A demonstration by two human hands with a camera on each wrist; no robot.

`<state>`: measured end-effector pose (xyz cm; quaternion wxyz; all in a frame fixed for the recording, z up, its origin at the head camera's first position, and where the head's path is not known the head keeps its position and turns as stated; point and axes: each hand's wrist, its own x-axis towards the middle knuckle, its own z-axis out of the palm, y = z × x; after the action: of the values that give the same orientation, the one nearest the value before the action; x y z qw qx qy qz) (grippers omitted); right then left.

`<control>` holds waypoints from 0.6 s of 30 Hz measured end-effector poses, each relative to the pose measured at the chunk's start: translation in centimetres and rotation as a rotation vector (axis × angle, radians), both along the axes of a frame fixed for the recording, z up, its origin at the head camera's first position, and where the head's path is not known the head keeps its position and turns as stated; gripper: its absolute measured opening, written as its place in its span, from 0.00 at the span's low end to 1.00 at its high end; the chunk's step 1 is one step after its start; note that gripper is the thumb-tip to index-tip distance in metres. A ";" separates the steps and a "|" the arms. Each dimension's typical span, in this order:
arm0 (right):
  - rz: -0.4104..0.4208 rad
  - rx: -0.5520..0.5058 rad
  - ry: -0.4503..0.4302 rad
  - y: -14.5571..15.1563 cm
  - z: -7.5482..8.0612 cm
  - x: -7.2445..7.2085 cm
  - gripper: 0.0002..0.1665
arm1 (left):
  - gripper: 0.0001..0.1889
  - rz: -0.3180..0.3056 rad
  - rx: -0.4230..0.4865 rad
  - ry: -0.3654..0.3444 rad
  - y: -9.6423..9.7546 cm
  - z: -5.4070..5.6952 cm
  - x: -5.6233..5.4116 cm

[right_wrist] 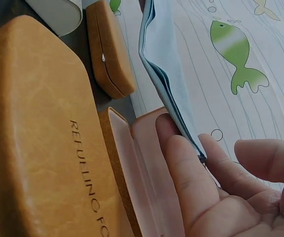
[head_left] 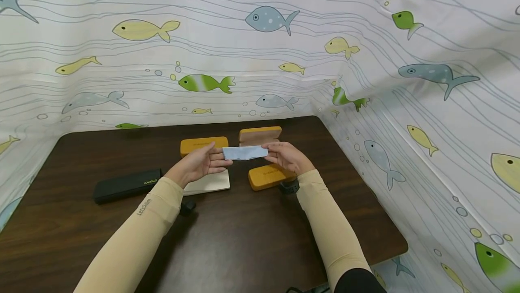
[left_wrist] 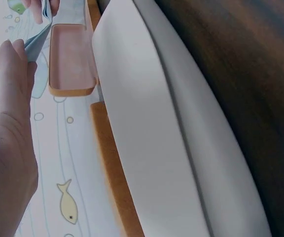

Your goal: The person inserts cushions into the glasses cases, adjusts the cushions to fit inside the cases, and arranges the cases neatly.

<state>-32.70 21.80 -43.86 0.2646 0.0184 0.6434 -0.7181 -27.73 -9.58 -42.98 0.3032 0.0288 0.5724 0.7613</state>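
A folded light-blue cloth (head_left: 245, 152) is stretched level between the two hands, above the table. My left hand (head_left: 200, 163) pinches its left end, fingers extended toward the right. At the other end my right hand (head_left: 286, 156) grips the cloth between its fingers. The right wrist view shows the stacked folds of the cloth (right_wrist: 164, 64) running into the right hand's fingers (right_wrist: 191, 168). Behind and below the cloth stands an open mustard-yellow glasses case (head_left: 260, 136) with pink lining. Just below the right hand lies a shut mustard case (head_left: 268, 176) with lettering on top.
Another shut mustard case (head_left: 203, 144) lies behind the left hand. A white case (head_left: 209, 183) sits under that hand, and a long black case (head_left: 127, 185) lies farther left on the dark wooden table (head_left: 227, 239). Fish-patterned sheeting (head_left: 227, 49) rises behind and right.
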 end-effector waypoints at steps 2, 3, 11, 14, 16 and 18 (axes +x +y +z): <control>0.005 0.004 0.002 0.0 0.0 -0.2 0.22 | 0.36 0.001 0.011 -0.004 0.1 0.0 -0.2; 0.007 0.005 0.002 0.1 0.0 -0.4 0.22 | 0.36 0.003 0.016 -0.006 0.1 0.0 -0.4; 0.008 0.038 -0.014 -0.1 0.2 -1.6 0.22 | 0.36 0.007 0.021 -0.021 -0.1 0.1 -1.2; 0.005 0.043 -0.018 -0.1 0.1 -2.0 0.22 | 0.36 0.002 0.013 -0.021 -0.1 0.1 -1.5; -0.002 0.043 -0.020 0.0 0.0 -2.3 0.22 | 0.36 0.002 0.015 -0.027 -0.1 0.0 -1.8; -0.011 0.039 -0.022 0.1 -0.1 -2.6 0.22 | 0.35 -0.005 0.022 -0.027 -0.1 -0.1 -2.0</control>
<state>-35.28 21.92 -43.97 0.2671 0.0350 0.6542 -0.7067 -29.76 -9.66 -43.03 0.3124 0.0235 0.5598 0.7672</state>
